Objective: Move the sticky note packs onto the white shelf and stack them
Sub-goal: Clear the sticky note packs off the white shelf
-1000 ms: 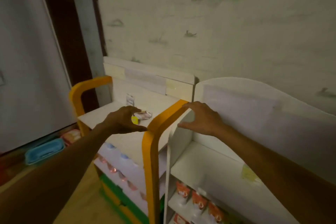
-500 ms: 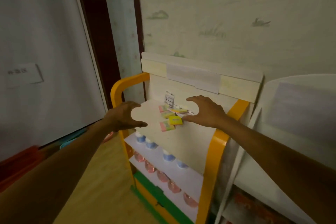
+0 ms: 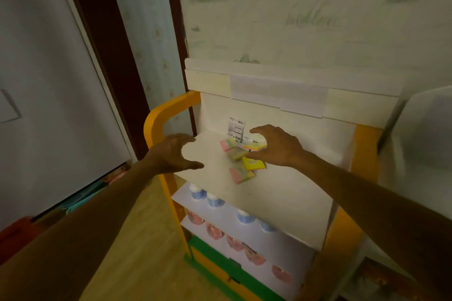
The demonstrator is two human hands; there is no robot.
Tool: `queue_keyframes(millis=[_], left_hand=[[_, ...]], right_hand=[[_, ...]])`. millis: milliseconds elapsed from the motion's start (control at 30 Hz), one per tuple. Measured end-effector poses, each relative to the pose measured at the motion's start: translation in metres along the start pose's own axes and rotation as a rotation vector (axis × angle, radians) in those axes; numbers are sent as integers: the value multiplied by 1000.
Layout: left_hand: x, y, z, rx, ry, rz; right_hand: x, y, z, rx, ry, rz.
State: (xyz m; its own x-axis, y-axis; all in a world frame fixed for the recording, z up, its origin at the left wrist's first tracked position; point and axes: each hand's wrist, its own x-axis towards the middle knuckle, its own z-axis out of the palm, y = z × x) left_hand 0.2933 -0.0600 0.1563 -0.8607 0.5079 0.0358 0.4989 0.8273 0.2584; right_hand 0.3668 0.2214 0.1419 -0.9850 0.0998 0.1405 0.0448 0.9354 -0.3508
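Note:
Several sticky note packs lie in a loose cluster on the top board (image 3: 281,193) of an orange-framed rack: a bright yellow pack (image 3: 253,163), a pink-and-green pack (image 3: 241,173) nearest me, another green pack (image 3: 236,153), a pink one (image 3: 227,144) and a rainbow pack (image 3: 254,146) at the back. My right hand (image 3: 277,145) hovers over the right side of the cluster, fingers spread and curved, thumb close to the yellow pack. My left hand (image 3: 171,154) is open to the left of the packs, holding nothing. The white shelf (image 3: 425,129) shows at the far right edge.
A small barcode label (image 3: 236,128) stands against the rack's back panel. Lower rack shelves hold blue-capped cups (image 3: 215,200) and pink cups (image 3: 234,243). The orange frame (image 3: 156,120) curves beside my left hand. A door and dark frame stand at left; wooden floor below.
The view has swung left from the white shelf to the rack. My right hand left the shelf's edge and now hovers over the packs; my left hand moved off them and opened.

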Motion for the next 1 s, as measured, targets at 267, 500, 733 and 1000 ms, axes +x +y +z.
queue_keyframes(millis=[267,500,733,1000], left_hand=[[100,-23,34,4,-93,2],[181,-16,75,70,-210,111],[248,3,106,2,-272,185],[310,34,160,-182,-308,161]], right_hand=[[82,31,12,64,44,34],[119,63,22,88,76,88],[127,90,25,22,105,226],[108,117,32,-11,96,466]])
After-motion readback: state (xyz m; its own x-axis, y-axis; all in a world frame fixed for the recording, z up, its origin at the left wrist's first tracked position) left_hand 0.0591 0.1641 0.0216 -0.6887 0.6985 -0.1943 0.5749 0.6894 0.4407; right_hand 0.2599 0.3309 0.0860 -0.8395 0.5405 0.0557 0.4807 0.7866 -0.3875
